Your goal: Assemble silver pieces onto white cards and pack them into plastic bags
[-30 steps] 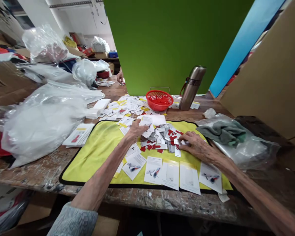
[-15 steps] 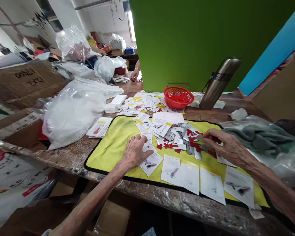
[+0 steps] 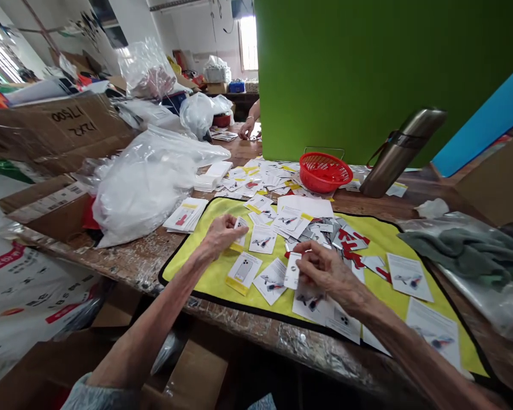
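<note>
Left hand (image 3: 221, 236) pinches a white card (image 3: 240, 232) and right hand (image 3: 327, 270) pinches a second card (image 3: 293, 271), both over the yellow cloth mat (image 3: 200, 279). Cards light, flimsy; hold by edges.

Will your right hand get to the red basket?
Probably yes: the right hand is over the yellow mat, and only flat cards lie between it and the red basket, though it seems to be pinching a white card.

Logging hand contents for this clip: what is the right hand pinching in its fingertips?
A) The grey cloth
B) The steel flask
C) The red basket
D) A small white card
D: the right hand grips a small white card in its fingers, above the yellow mat with black border.
</note>
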Demonstrator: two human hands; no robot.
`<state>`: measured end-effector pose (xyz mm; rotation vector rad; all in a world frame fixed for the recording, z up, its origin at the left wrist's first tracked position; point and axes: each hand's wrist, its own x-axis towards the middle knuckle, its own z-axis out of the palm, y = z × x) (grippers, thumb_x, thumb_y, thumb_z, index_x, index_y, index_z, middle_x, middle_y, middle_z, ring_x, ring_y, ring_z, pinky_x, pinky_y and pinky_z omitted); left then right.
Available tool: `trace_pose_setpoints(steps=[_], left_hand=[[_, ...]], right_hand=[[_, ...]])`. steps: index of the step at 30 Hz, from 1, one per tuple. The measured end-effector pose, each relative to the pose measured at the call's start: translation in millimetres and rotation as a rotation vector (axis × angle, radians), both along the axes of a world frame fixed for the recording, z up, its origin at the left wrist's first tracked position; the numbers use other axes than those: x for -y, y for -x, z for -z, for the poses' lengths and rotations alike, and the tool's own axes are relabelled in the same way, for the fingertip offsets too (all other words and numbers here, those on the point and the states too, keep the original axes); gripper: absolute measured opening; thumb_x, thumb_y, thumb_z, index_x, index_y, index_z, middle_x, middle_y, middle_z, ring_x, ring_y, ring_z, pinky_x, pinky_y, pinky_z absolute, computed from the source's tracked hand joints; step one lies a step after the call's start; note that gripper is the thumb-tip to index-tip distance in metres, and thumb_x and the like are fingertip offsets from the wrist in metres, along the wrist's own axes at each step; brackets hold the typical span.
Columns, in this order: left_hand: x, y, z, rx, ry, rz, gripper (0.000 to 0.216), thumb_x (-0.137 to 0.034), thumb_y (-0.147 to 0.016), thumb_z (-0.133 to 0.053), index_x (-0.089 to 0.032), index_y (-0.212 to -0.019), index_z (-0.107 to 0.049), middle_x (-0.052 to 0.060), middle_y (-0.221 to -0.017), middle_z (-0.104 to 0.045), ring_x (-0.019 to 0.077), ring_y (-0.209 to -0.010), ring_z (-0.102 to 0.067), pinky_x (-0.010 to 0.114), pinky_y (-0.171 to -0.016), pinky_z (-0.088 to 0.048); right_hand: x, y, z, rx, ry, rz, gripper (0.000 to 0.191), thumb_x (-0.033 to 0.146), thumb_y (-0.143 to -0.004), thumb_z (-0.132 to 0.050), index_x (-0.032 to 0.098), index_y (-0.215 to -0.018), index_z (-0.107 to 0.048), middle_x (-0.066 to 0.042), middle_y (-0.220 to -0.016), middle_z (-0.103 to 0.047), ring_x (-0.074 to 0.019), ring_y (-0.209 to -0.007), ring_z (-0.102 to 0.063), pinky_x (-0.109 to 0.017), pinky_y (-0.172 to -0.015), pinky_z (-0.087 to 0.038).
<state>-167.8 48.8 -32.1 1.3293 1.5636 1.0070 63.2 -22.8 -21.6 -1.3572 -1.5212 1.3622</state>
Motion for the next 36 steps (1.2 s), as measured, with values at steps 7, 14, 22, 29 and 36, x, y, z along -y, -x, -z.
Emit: trace_pose_setpoints(steps=[7,14,22,29,36], left_hand=[[-23.5,20.6,7.9,-0.327,-0.033,-0.085,0.028,-0.035,-0.060,-0.068,-0.018,-0.077,-0.053,-0.003,-0.063,-0.056,0.0139,-0.059,-0.053,0.024,-0.053,-0.036],[-25.3,25.6,-3.3,-0.729,-0.101,-0.017,0.040,-0.029,-0.072,-0.062,-0.014,-0.109,-0.055,0.003,-0.082,-0.060,0.0220,-0.083,-0.059,0.031,-0.074,-0.043],[-30.4,31.5,-9.8,-0.911,-0.262,0.147,0.039,-0.029,-0.073,-0.068,-0.016,-0.109,-0.061,0.011,-0.109,-0.058,0.0293,-0.104,-0.052,0.040,-0.087,-0.043],[6.0,-11.7,8.2,-0.891,-0.347,0.331,0.037,-0.045,-0.079,-0.063,-0.016,-0.101,-0.063,0.010,-0.102,-0.057,0.0273,-0.100,-0.051,0.040,-0.086,-0.045],[15.0,-25.0,10.9,-0.651,-0.244,0.390,0.035,-0.030,-0.073,-0.067,-0.018,-0.105,-0.057,0.007,-0.095,-0.057,0.0240,-0.094,-0.055,0.037,-0.082,-0.045]], right_hand=[[12.3,18.1,5.8,0.272,-0.090,-0.056,0.017,0.032,-0.083,-0.044,0.020,-0.093,-0.050,0.000,-0.064,-0.062,-0.0152,-0.053,-0.060,-0.027,-0.050,-0.047],[-22.5,-13.4,12.1,0.799,-0.635,-0.196,0.018,0.020,-0.086,-0.046,0.019,-0.093,-0.062,-0.010,-0.095,-0.065,-0.0239,-0.092,-0.058,-0.039,-0.081,-0.047],[-47.1,-2.9,3.0,1.160,-0.670,-0.469,0.023,0.009,-0.085,-0.042,0.013,-0.100,-0.060,-0.013,-0.099,-0.057,-0.0240,-0.093,-0.055,-0.033,-0.077,-0.046],[-53.2,-3.6,-3.9,1.190,-0.636,-0.562,0.022,0.009,-0.085,-0.041,0.014,-0.099,-0.058,-0.012,-0.092,-0.060,-0.0216,-0.084,-0.058,-0.030,-0.069,-0.044],[-60.4,-23.0,4.4,0.728,-0.443,-0.440,0.016,0.025,-0.086,-0.043,0.019,-0.092,-0.057,0.000,-0.066,-0.056,-0.0142,-0.058,-0.051,-0.026,-0.056,-0.039]])
